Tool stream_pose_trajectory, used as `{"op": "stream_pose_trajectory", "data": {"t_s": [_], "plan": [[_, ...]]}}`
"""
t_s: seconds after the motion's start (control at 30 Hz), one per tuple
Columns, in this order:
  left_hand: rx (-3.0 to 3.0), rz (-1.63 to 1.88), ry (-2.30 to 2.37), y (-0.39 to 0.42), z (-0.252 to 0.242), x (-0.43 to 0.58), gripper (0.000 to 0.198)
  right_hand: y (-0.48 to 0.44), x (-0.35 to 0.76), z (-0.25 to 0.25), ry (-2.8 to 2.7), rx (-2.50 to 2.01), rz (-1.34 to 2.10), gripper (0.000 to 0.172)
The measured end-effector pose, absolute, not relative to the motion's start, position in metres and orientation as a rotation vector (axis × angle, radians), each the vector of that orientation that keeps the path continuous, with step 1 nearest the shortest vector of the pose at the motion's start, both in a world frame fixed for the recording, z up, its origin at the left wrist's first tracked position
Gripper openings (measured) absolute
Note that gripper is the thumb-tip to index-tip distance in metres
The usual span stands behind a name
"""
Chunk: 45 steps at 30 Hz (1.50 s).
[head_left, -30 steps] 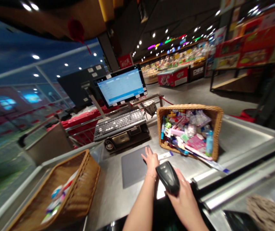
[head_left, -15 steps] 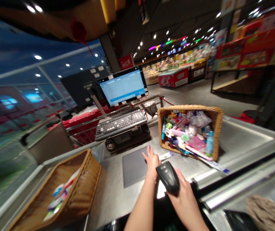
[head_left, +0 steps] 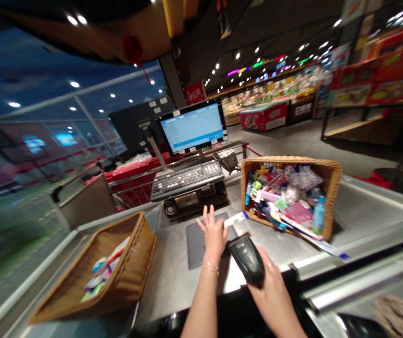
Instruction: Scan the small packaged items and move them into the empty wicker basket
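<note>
My right hand (head_left: 274, 288) is wrapped round a black handheld barcode scanner (head_left: 247, 257), its head pointing forward and to the left. Over the dark grey pad (head_left: 195, 249), my left hand (head_left: 213, 234) pinches a slim white package (head_left: 236, 219) with a purple end, between thumb and forefinger; its other fingers spread upward. The package sticks out to the right, towards a full wicker basket (head_left: 336, 188). In that basket lies a jumble of small packaged goods. A second wicker basket (head_left: 131, 263) on the left holds a few colourful items.
Behind the pad stand a keyboard (head_left: 187, 179) and a lit monitor (head_left: 192, 127). A shopping cart (head_left: 229, 157) is beyond the counter. At the lower right are a dark flat object (head_left: 360, 326) and a brown crumpled cloth (head_left: 400, 317). The metal counter (head_left: 166, 281) has raised edges.
My left hand has moved left and forward over the pad, bringing the slim white package with it. The scanner stays in my right hand. The whole view has shifted slightly.
</note>
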<state>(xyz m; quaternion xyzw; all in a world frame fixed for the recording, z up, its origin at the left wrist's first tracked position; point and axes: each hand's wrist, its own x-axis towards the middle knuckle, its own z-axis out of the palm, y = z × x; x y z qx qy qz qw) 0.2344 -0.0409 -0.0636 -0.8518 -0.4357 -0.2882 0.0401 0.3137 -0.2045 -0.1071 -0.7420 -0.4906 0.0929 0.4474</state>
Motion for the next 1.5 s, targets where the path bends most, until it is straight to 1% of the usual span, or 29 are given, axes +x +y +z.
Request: {"op": "stream_pose_trajectory", "data": {"t_s": [0.17, 0.63, 0.8, 0.93, 1.33, 1.5], "plan": [[-2.59, -0.916, -1.323, -0.042, -0.056, 0.231, 0.009, -0.204, 0.315, -0.107, -1.214, -1.828, 0.193, 0.055], [-2.567, -0.926, -1.348, -0.042, -0.053, 0.227, 0.01, -0.206, 0.321, -0.106, -1.21, -1.839, 0.123, 0.055], [-2.544, -0.935, -1.36, -0.042, -0.053, 0.224, 0.008, -0.205, 0.317, -0.103, -1.172, -1.827, 0.122, 0.056], [-2.536, -0.935, -1.369, -0.041, -0.052, 0.221, 0.008, -0.205, 0.315, -0.1, -1.226, -1.794, 0.145, 0.06], [-2.476, -0.933, -1.429, -0.037, -0.048, 0.201, 0.01, -0.201, 0.296, -0.092, -1.332, -1.783, 0.176, 0.058], [-2.463, -0.965, -1.451, -0.037, -0.048, 0.193, 0.012, -0.2, 0.291, -0.09, -1.342, -1.759, 0.202, 0.06]]}}
